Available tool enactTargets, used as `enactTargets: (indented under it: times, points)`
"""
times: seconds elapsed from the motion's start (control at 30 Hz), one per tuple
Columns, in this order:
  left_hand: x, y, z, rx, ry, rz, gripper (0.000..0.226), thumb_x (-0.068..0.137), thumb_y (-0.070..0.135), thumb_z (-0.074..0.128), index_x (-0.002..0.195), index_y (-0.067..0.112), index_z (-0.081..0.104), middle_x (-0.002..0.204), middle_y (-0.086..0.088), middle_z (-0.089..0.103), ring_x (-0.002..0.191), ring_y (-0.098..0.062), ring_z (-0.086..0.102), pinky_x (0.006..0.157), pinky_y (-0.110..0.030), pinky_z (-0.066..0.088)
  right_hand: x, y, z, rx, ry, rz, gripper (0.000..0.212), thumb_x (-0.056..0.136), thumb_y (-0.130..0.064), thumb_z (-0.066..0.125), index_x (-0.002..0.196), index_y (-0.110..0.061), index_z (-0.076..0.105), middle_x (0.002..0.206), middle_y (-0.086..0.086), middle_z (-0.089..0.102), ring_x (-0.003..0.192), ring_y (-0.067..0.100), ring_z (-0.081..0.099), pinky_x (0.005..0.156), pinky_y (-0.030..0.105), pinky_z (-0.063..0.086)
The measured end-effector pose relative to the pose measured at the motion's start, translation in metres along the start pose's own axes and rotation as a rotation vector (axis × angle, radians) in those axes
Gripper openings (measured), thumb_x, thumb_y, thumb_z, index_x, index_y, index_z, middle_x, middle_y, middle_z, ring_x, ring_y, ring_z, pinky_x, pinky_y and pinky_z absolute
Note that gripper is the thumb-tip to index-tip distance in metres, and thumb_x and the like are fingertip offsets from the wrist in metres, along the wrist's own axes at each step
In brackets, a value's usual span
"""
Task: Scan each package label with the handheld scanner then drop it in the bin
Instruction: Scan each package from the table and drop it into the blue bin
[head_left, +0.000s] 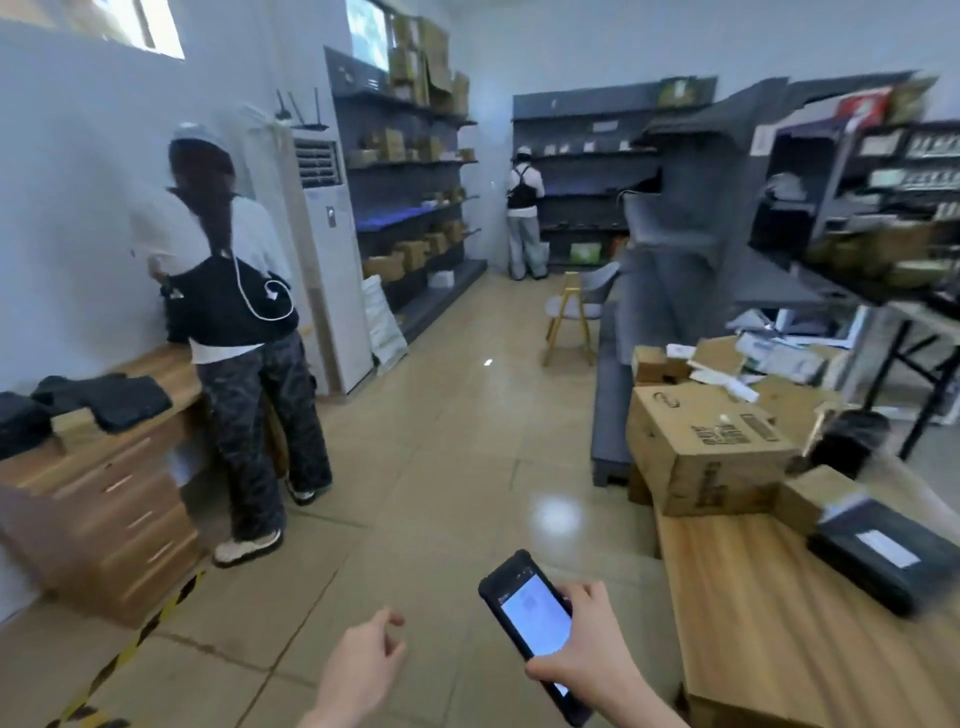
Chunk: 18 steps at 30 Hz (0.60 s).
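A storeroom with a tiled floor (441, 415) and dark shelves (410, 182) of boxes along the far walls. On the left, a person (234, 312) stands with their back turned at a wooden desk (104, 493) with drawers. A second person (524, 218) stands at the back shelves. On the right is a wooden table (779, 623). At its far end sits a large cardboard box (701, 447) with smaller boxes heaped behind it. Nearer, by the table's right edge, lies a black package (883, 566) with a white label facing up. At the bottom, the right hand (587, 660) grips a phone-like scanner (535, 623), screen lit, just left of the table, apart from the package. The left hand (358, 670) holds nothing, its fingers loosely curled over the floor.
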<state>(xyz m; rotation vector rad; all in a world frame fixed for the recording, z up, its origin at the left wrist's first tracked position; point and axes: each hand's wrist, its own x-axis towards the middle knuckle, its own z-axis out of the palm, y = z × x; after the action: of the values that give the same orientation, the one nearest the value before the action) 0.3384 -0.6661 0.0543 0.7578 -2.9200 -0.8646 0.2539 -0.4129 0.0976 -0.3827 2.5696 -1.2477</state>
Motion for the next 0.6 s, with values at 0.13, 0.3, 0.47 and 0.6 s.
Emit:
enactTargets:
  times: [0.13, 0.3, 0.47, 0.6]
  points:
    - [0.031, 0.096, 0.045, -0.001, -0.046, 0.117, 0.019, 0.087, 0.031, 0.062, 0.102, 0.036, 0.053, 0.078, 0.011, 0.063, 0.092, -0.010, 0.064, 0.079, -0.021, 0.045, 0.005, 0.056, -0.087, -0.011, 0.111, 0.061, 0.078, 0.039, -0.038, 0.074, 0.109, -0.021, 0.045, 0.109, -0.008, 0.032, 0.095, 0.003, 0.047, 0.073, 0.015, 0.045]
    - [0.053, 0.196, 0.111, -0.031, -0.117, 0.210, 0.021, 0.085, 0.028, 0.063, 0.102, 0.037, 0.054, 0.073, 0.013, 0.062, 0.088, -0.010, 0.063, 0.078, -0.022, 0.046, 0.008, 0.127, -0.180, -0.075, 0.229, 0.176, 0.078, 0.042, -0.043, 0.080, 0.107, -0.026, 0.041, 0.108, -0.010, 0.031, 0.089, 0.002, 0.044, 0.058, 0.011, 0.039]
    - [0.067, 0.257, 0.167, -0.050, -0.210, 0.280, 0.026, 0.082, 0.027, 0.066, 0.107, 0.030, 0.060, 0.074, 0.011, 0.063, 0.080, -0.010, 0.062, 0.078, -0.024, 0.049, 0.002, 0.181, -0.237, -0.136, 0.311, 0.339, 0.084, 0.044, -0.051, 0.083, 0.109, -0.029, 0.036, 0.112, -0.009, 0.030, 0.095, 0.009, 0.043, 0.059, 0.009, 0.039]
    - [0.085, 0.299, 0.198, -0.049, -0.251, 0.344, 0.033, 0.083, 0.035, 0.065, 0.115, 0.030, 0.057, 0.085, 0.011, 0.062, 0.083, -0.007, 0.061, 0.078, -0.025, 0.049, 0.001, 0.210, -0.269, -0.150, 0.357, 0.418, 0.089, 0.044, -0.052, 0.082, 0.117, -0.025, 0.040, 0.119, -0.007, 0.032, 0.099, 0.008, 0.042, 0.071, 0.012, 0.043]
